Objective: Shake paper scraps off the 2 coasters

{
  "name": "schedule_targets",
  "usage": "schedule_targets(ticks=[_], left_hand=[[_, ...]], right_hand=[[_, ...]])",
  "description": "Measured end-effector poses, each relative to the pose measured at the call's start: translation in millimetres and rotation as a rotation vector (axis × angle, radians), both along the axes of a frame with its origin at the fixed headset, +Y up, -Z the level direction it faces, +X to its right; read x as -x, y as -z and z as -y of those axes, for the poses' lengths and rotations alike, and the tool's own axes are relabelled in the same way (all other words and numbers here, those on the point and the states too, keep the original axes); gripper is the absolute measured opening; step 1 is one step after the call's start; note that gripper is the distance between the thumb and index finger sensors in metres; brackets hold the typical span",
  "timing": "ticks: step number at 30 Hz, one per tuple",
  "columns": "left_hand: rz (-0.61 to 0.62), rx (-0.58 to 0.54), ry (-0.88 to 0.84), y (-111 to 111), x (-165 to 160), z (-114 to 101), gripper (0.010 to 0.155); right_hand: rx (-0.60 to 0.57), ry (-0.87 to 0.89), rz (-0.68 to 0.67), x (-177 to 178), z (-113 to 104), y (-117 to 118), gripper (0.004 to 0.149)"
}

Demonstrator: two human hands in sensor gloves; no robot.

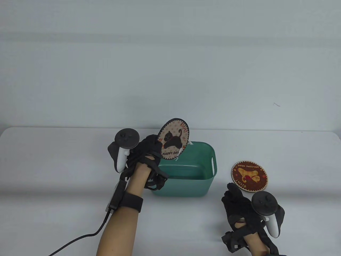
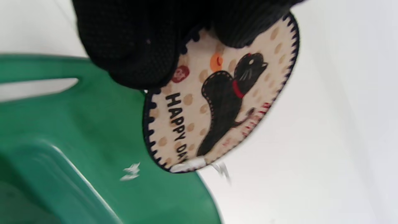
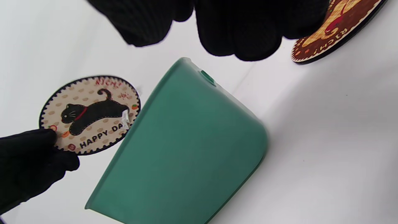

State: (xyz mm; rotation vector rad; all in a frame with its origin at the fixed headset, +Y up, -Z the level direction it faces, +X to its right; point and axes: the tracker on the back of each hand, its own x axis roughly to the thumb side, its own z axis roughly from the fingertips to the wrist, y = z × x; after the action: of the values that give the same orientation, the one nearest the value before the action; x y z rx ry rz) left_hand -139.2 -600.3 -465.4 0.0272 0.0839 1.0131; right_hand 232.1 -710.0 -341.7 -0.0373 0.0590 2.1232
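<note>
My left hand (image 1: 149, 150) pinches the rim of a round cream coaster (image 1: 173, 138) with a black cat and "HAPPY DAY", holding it tilted above the left end of a green bin (image 1: 207, 184). White paper scraps (image 2: 130, 172) are dropping off its lower edge (image 2: 189, 164), one still clinging there (image 3: 125, 119). A brown coaster (image 1: 249, 176) reading "WELCOME HOME" lies flat on the table right of the bin, no scraps visible on it. My right hand (image 1: 235, 196) hovers just in front of it, fingers relaxed and holding nothing.
The green bin (image 3: 186, 149) has a handle slot (image 1: 213, 163) on its right end. A black cable (image 1: 80, 237) trails from my left wrist across the table's front left. The white table (image 1: 53, 170) ends at a pale wall behind.
</note>
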Motion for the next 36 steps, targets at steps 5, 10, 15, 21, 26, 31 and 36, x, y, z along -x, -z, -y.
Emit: schedule_targets(ticks=[5, 10, 15, 21, 26, 31, 36], left_hand=[[0.041, 0.031, 0.050, -4.4, -6.0, -0.2, 0.042], [0.131, 0.123, 0.177, -4.8, -9.9, -1.5, 0.041], [0.128, 0.101, 0.206, -6.6, -9.9, -5.7, 0.041], [-0.018, -0.120, -0.105, -20.0, 17.6, -5.9, 0.042], [-0.187, -0.223, -0.395, -40.4, 61.4, 5.0, 0.042], [-0.295, -0.207, -0.400, -56.3, 109.2, 20.7, 0.043], [-0.401, -0.199, -0.337, -82.2, 147.7, 48.7, 0.045]], right_hand=[[-0.008, -0.008, -0.008, 0.1, -0.8, -0.2, 0.060], [-0.007, -0.003, -0.011, -0.4, -0.9, -0.2, 0.059], [-0.004, -0.004, -0.013, -0.1, -1.5, -0.5, 0.059], [0.000, -0.010, -0.001, -5.0, -1.0, 0.1, 0.059], [-0.008, -0.014, 0.028, -14.4, -2.3, 0.7, 0.059], [-0.008, 0.002, 0.032, -17.2, -2.1, -0.2, 0.059], [0.002, -0.031, 0.008, -13.7, -0.9, 0.2, 0.059]])
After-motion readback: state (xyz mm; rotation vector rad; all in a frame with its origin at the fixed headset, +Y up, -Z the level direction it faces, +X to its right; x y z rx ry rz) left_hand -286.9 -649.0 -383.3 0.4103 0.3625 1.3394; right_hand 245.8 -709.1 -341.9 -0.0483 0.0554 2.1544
